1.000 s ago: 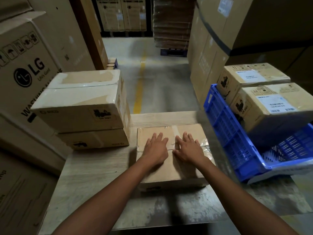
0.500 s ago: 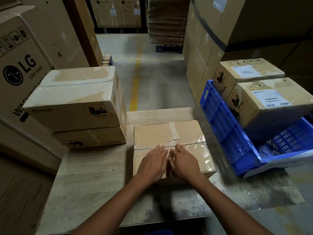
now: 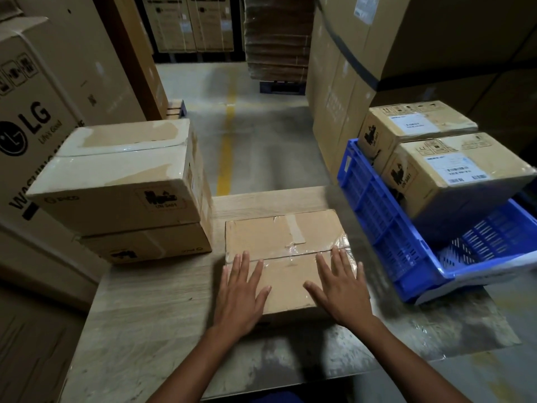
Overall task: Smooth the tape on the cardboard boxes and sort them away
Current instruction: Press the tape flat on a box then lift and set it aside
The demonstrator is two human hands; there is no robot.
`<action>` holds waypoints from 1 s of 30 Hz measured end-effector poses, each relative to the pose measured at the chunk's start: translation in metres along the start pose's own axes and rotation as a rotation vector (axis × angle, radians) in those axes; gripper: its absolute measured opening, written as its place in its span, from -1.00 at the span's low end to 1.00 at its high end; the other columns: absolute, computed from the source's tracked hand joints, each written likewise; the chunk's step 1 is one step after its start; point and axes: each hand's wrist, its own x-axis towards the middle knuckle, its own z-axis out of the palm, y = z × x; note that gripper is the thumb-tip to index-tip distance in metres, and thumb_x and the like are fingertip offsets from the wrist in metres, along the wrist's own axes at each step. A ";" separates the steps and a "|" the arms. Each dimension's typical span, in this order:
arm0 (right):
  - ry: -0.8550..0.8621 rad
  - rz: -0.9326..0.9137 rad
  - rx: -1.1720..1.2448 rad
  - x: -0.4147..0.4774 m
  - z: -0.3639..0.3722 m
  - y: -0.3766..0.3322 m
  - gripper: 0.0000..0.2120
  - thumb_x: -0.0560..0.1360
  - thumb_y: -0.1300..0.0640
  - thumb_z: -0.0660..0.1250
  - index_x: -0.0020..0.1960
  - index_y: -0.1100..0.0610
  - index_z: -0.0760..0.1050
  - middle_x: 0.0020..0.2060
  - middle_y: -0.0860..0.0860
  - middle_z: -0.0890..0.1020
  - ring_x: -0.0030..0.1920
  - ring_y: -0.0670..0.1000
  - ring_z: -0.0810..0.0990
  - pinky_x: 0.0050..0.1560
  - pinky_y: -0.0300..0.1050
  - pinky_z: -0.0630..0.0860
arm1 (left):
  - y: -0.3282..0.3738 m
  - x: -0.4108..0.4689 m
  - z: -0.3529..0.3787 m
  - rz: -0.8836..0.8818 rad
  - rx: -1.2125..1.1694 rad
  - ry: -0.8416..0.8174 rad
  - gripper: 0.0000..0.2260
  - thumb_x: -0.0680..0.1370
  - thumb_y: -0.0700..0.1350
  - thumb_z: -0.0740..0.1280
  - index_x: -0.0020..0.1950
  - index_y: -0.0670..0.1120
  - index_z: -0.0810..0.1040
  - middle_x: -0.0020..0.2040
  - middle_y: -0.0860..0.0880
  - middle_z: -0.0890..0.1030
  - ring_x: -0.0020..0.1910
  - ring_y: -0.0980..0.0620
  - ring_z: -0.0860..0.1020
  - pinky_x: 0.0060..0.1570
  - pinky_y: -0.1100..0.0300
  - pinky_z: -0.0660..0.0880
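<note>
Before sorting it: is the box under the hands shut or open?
Shut: cardboard box flaps lie flat, clear tape over the seam.

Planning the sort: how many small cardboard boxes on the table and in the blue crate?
5: flat box in front; top box on bottom box at left; near box and far box in the blue crate. More may be hidden.

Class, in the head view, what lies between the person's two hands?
Head view: only bare brown cardboard, the top of the taped box, lies between left hand and right hand, both flat on it. The clear tape crosses near their fingertips.
</note>
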 end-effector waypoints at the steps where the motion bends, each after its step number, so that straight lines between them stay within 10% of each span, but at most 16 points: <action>1: -0.005 0.000 -0.008 -0.001 0.000 0.000 -0.12 0.45 -0.48 -0.37 0.64 -0.07 -0.04 0.64 0.16 -0.06 0.63 0.16 -0.14 0.53 0.31 -0.09 | 0.000 0.001 -0.002 0.010 0.016 -0.013 -0.34 0.55 0.32 -0.26 0.63 0.12 -0.04 0.62 -0.06 -0.18 0.60 -0.08 -0.22 0.50 0.00 -0.32; 10: -0.034 -0.043 0.002 -0.002 -0.007 -0.002 -0.07 0.40 -0.55 -0.41 0.63 -0.10 -0.07 0.63 0.18 -0.11 0.63 0.18 -0.15 0.54 0.29 -0.03 | -0.008 0.004 -0.010 0.063 -0.001 -0.084 -0.15 0.38 0.45 -0.53 0.62 0.20 -0.15 0.62 -0.03 -0.30 0.57 -0.02 -0.37 0.48 0.01 -0.41; 18: -0.063 -0.106 -0.020 0.000 -0.010 -0.010 -0.04 0.37 -0.48 -0.39 0.64 0.00 -0.05 0.63 0.20 -0.12 0.63 0.21 -0.13 0.50 0.37 -0.02 | -0.001 0.022 -0.029 0.037 -0.060 -0.255 -0.36 0.63 0.24 0.14 0.59 0.29 -0.18 0.61 -0.06 -0.33 0.57 -0.08 -0.37 0.49 -0.20 -0.29; 25: -0.077 -0.244 0.018 0.005 0.003 -0.041 -0.24 0.49 -0.32 -0.43 0.64 -0.08 -0.16 0.63 0.13 -0.15 0.62 0.19 -0.19 0.53 0.30 -0.15 | 0.009 0.019 -0.011 0.080 0.104 -0.183 -0.27 0.44 0.41 -0.42 0.59 0.20 -0.29 0.56 -0.08 -0.41 0.55 -0.09 -0.41 0.49 -0.23 -0.35; 30: -0.028 -0.306 -0.021 0.020 -0.007 -0.053 -0.24 0.53 -0.24 -0.41 0.65 0.02 -0.10 0.63 0.16 -0.06 0.63 0.19 -0.14 0.50 0.39 -0.09 | 0.018 0.037 -0.023 0.111 0.029 -0.204 -0.42 0.64 0.28 -0.17 0.62 0.14 -0.23 0.59 -0.07 -0.39 0.56 -0.07 -0.39 0.53 -0.20 -0.27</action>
